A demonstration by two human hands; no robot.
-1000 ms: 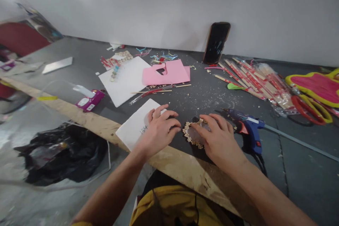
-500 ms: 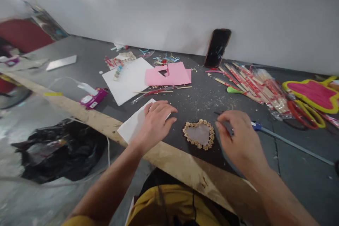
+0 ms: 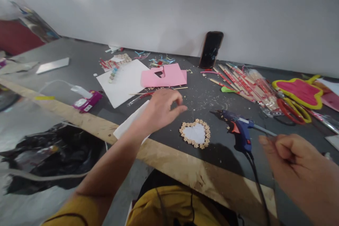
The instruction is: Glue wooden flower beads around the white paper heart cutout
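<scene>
A heart-shaped piece point(image 3: 194, 134) edged with small wooden flower beads lies on the dark tabletop, its middle pale. My left hand point(image 3: 165, 111) hovers to its upper left with curved fingers, thumb apart, and nothing visible in it. Under that forearm sits a white sheet point(image 3: 129, 123), partly covered. To the heart's right rests a blue glue gun point(image 3: 242, 134) with an orange trigger, a clear glue stick point(image 3: 263, 129) reaching out of its back. My right hand point(image 3: 299, 162) is beside the stick, thumb and fingers closed together; whether they pinch anything is hidden.
Pink cut paper point(image 3: 165, 76) and white board point(image 3: 122, 81) lie behind. A phone point(image 3: 211, 50) leans on the wall. Wrapped chopsticks point(image 3: 241, 81) and red-yellow scissors point(image 3: 293, 109) are at right. A purple power socket point(image 3: 87, 101) sits left, above a black bag point(image 3: 53, 152) on the floor.
My right hand has moved right and towards me, uncovering the glue gun. My left hand has shifted slightly right and up, off the white sheet. The camera view has turned a little.
</scene>
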